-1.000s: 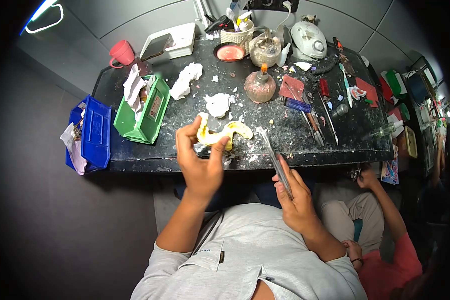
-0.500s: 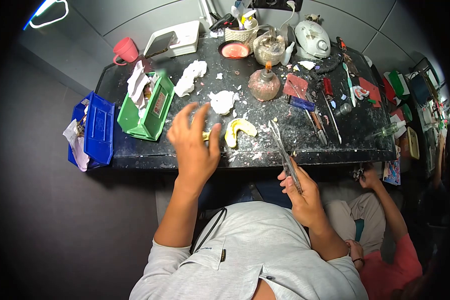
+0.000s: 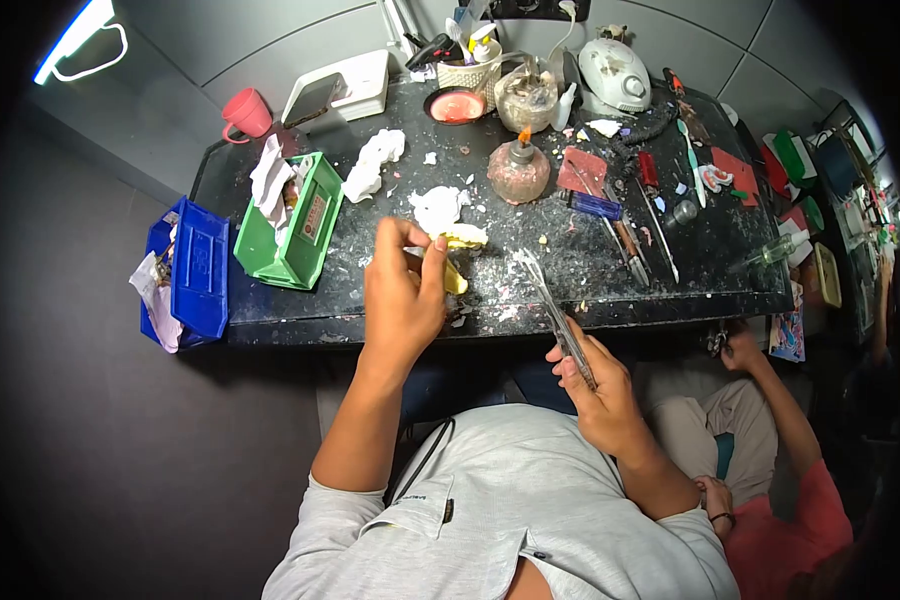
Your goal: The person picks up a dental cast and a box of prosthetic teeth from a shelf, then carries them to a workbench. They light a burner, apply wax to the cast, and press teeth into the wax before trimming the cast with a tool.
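My left hand (image 3: 406, 285) is closed in a pinch on a yellow, arch-shaped piece (image 3: 465, 236), which sticks out to the right of the thumb tip. More yellow material (image 3: 455, 279) shows just beneath, partly hidden by the hand. Held in my right hand (image 3: 602, 385) are slim metal tweezers (image 3: 560, 327), their tips pointing up and left over the table's front part. A crumpled white tissue (image 3: 440, 206) lies just beyond my left fingertips.
A spirit lamp (image 3: 518, 175) with an orange flame stands mid-table. Green (image 3: 305, 235) and blue (image 3: 200, 270) bins are at left. Knives and other tools (image 3: 630, 245) lie on the right of the black table (image 3: 370, 322). Another person's arm (image 3: 782, 415) is at lower right.
My left hand's spread fingers have closed on the yellow arch, which has been raised and turned from where it lay. The tweezers stay in my right hand. The view has shifted slightly.
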The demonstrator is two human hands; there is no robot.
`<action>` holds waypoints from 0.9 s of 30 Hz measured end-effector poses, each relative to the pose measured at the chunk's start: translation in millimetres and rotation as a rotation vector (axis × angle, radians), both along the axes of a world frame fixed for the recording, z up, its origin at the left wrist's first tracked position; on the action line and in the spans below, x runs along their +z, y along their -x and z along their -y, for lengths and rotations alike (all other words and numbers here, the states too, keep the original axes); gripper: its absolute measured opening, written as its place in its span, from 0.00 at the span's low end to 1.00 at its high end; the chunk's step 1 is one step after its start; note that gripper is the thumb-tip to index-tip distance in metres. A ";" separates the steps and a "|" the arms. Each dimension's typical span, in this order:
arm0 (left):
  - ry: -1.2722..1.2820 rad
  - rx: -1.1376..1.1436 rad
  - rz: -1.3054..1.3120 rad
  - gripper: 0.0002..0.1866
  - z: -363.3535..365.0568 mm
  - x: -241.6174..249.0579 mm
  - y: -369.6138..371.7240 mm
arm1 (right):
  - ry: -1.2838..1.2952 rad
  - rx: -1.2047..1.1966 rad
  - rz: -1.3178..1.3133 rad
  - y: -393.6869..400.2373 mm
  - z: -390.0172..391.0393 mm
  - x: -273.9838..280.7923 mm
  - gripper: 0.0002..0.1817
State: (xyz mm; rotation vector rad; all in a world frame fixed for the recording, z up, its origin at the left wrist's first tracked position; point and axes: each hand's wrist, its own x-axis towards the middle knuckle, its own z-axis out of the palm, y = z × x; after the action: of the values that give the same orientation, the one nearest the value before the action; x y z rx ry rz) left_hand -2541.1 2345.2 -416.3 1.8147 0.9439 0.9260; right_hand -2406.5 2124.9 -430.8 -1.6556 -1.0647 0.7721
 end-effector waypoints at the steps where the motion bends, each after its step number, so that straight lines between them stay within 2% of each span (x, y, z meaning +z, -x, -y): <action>1: 0.038 -0.041 0.108 0.11 -0.6 -0.8 2.8 | 0.025 0.015 -0.006 0.8 0.5 1.1 0.26; 2: 0.035 -0.039 0.107 0.11 0.9 0.7 4.7 | 0.022 0.016 -0.007 2.1 0.3 2.3 0.26; 4: 0.291 -0.097 0.352 0.17 6.6 6.0 9.1 | 0.017 0.046 0.040 5.8 -1.2 5.9 0.26; 5: 0.391 -0.158 0.376 0.27 8.3 8.2 13.4 | 0.014 0.045 0.040 7.1 -1.7 8.9 0.26; 6: 0.389 -0.159 0.376 0.27 12.3 10.3 14.1 | 0.040 0.069 0.040 8.4 -1.7 12.4 0.27; 9: 0.598 -0.255 0.515 0.38 21.9 14.7 14.6 | 0.069 0.101 0.035 10.4 -1.2 14.4 0.28; 14: 0.586 -0.270 0.488 0.30 28.2 16.2 15.3 | 0.049 0.088 0.047 10.6 -1.5 16.1 0.28; 19: 0.433 -0.178 0.475 0.25 38.0 18.4 11.5 | -0.035 0.073 0.150 11.5 -2.3 8.3 0.29; 27: 0.452 -0.219 0.531 0.27 47.7 21.3 9.8 | 0.003 0.085 0.161 10.2 -2.6 13.5 0.28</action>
State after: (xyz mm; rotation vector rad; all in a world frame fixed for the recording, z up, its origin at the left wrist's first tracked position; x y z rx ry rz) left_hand -2550.9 2297.5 -395.0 1.1757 0.5467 0.9034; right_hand -2416.8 2127.5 -417.2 -1.7063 -1.2538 0.7035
